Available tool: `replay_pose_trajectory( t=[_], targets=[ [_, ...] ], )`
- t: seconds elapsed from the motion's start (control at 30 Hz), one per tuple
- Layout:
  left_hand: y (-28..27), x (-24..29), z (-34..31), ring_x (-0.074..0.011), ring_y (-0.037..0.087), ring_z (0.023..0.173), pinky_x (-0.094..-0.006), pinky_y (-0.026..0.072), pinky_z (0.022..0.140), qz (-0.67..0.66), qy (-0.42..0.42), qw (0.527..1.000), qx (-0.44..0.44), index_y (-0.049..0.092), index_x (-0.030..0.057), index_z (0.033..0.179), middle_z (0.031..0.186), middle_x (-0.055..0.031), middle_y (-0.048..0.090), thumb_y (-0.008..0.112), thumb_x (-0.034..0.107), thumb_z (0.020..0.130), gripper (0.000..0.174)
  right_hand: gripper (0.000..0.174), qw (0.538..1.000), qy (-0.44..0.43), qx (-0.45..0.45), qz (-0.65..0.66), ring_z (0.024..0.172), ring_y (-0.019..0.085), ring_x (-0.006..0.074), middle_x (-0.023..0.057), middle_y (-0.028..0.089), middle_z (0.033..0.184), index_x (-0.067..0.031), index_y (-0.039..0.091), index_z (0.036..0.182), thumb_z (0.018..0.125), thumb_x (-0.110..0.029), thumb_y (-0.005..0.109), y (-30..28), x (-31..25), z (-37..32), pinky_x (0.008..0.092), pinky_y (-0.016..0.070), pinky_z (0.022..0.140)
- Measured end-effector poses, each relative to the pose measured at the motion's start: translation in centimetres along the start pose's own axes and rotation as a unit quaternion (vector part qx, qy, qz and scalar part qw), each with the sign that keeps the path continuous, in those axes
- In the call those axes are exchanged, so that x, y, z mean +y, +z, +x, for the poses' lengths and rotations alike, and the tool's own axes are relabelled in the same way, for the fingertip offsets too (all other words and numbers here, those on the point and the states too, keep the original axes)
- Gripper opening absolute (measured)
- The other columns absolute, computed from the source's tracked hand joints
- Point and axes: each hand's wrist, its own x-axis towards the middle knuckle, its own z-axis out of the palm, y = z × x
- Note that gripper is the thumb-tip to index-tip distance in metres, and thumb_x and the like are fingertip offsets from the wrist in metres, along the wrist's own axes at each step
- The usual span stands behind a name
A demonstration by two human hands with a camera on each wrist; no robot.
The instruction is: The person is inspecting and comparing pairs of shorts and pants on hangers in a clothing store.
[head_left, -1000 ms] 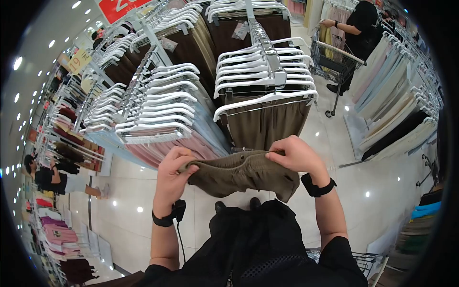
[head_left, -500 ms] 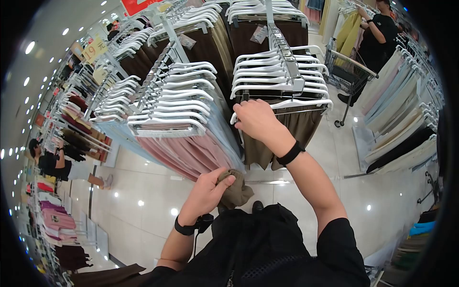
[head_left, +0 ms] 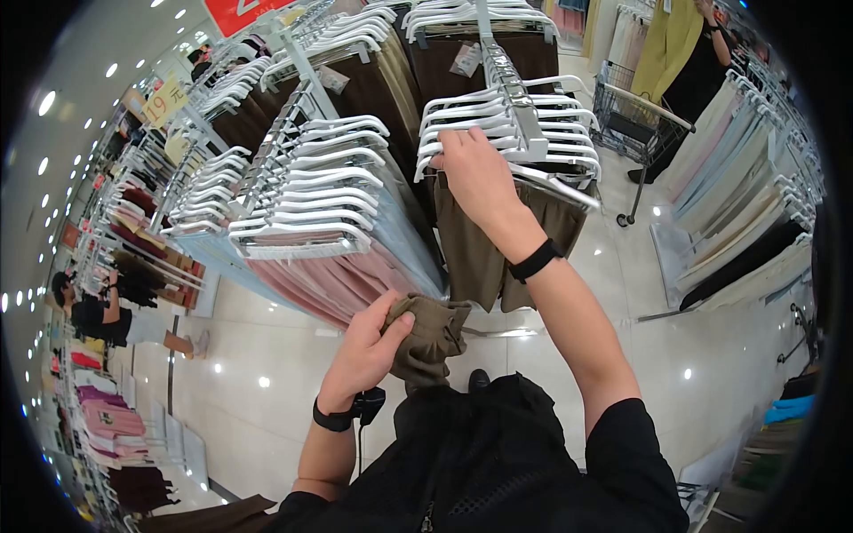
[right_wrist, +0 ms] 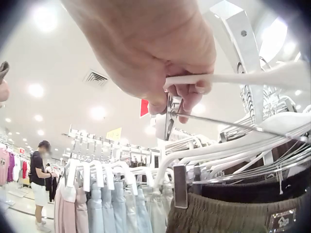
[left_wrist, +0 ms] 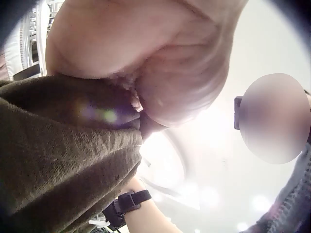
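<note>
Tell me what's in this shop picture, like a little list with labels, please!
Place: clothes shop with rows of racks
Left hand: grips a bunched olive garment
Right hand: fingers curled round a white hanger at the rack
Under that hanger: olive trousers, hanging
Next rack: pink clothes on white hangers
Behind: shopping cart; another person holds up a yellow garment

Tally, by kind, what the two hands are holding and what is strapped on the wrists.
Olive garment: 1, bunched in the left hand
White hanger: 1, gripped by the right hand
Black wristbands: 2, one on each wrist
Total: 4
</note>
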Motion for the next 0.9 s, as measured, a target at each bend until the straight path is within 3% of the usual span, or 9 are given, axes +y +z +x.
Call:
replay_pose_trajectory(
  t=[0.07,0.13,0.2,0.3,0.37,0.47,0.5,0.8,0.9],
  targets=[
    [0.5,0.9,0.4,-0.0145,0.061,0.084,-0.0306,0.0490,0.079,0.067,0.022,0.997,0.011,0.056,-0.0011,0.109,0.091,-0.0090,0.067,0.055,0.013,0.102,0.016,0.021,0.999,0.033,-0.025,0.005,0.100,0.058,0.0352,0.0158,0.067,0.098,0.0006,0.058,0.107,0.090,-0.012,0.064,-0.8,0.5,-0.2,0.0448,0.0507,0.082],
    [1.2,1.9,0.7,-0.0229,0.062,0.077,-0.0336,0.0489,0.074,0.138,0.061,0.987,0.056,0.054,-0.0003,0.104,0.084,-0.0153,0.065,0.056,0.016,0.102,0.016,0.015,0.998,0.036,0.010,0.055,0.098,0.059,0.0351,0.0187,0.065,0.093,0.0016,0.058,0.093,0.093,-0.013,0.061,-1.8,0.4,-1.8,0.0470,0.0506,0.082],
    [1.2,2.2,1.2,-0.0252,0.062,0.075,-0.0336,0.0486,0.073,0.155,0.065,0.984,0.053,0.053,-0.0003,0.104,0.084,-0.0163,0.065,0.056,0.016,0.102,0.017,0.015,0.994,0.030,0.042,0.101,0.095,0.059,0.0372,0.0195,0.064,0.094,0.0021,0.061,0.098,0.092,-0.011,0.063,-4.2,-0.6,-4.0,0.0464,0.0494,0.080],
    [1.2,2.4,1.6,-0.0272,0.062,0.073,-0.0333,0.0483,0.071,0.170,0.072,0.982,0.051,0.054,-0.0002,0.104,0.083,-0.0169,0.065,0.056,0.017,0.102,0.017,0.017,0.962,0.127,0.003,0.242,0.084,0.061,0.0347,0.0192,0.066,0.093,0.0009,0.065,0.105,0.091,-0.008,0.064,-9.0,-2.5,-7.2,0.0412,0.0494,0.075],
    [1.2,2.3,1.9,-0.0264,0.061,0.069,-0.0324,0.0482,0.068,0.166,0.090,0.981,0.044,0.055,0.0001,0.105,0.079,-0.0155,0.065,0.057,0.017,0.102,0.017,0.016,0.886,0.253,-0.093,0.376,0.077,0.059,0.0105,0.0050,0.068,0.089,0.0026,0.066,0.108,0.094,-0.005,0.063,-11.0,-2.8,-8.9,0.0251,0.0458,0.072],
    [1.6,2.6,2.5,-0.0267,0.061,0.068,-0.0321,0.0483,0.068,0.171,0.098,0.980,0.017,0.056,0.0003,0.106,0.077,-0.0156,0.064,0.057,0.016,0.101,0.016,0.015,0.826,0.306,-0.089,0.465,0.072,0.057,0.0100,0.0061,0.068,0.083,0.0003,0.068,0.106,0.092,-0.002,0.063,-11.4,-3.0,-11.4,0.0263,0.0450,0.065],
    [1.9,2.8,2.7,-0.0267,0.061,0.068,-0.0321,0.0483,0.068,0.171,0.098,0.980,0.011,0.056,0.0003,0.106,0.077,-0.0156,0.064,0.057,0.016,0.101,0.016,0.013,0.805,0.312,-0.075,0.499,0.073,0.054,0.0047,0.0007,0.066,0.081,0.0005,0.068,0.105,0.093,-0.002,0.063,-11.5,-3.4,-11.7,0.0235,0.0432,0.065],
    [3.5,4.1,3.3,-0.0294,0.060,0.065,-0.0355,0.0454,0.063,0.217,0.101,0.970,-0.035,0.056,0.0007,0.107,0.073,-0.0150,0.060,0.055,0.018,0.103,0.017,0.013,0.840,0.280,-0.077,0.459,0.065,0.049,0.0086,0.0046,0.064,0.075,-0.0015,0.068,0.104,0.091,-0.001,0.065,-11.6,-3.7,-12.3,0.0257,0.0404,0.059],
    [4.0,3.9,3.1,-0.0263,0.059,0.064,-0.0357,0.0442,0.062,0.201,0.106,0.974,0.028,0.055,0.0000,0.108,0.071,-0.0142,0.059,0.053,0.022,0.104,0.022,0.015,0.852,0.261,-0.076,0.447,0.064,0.054,0.0143,0.0077,0.065,0.079,-0.0014,0.067,0.104,0.090,-0.001,0.065,-11.6,-4.3,-12.1,0.0291,0.0434,0.060]
  ],
)
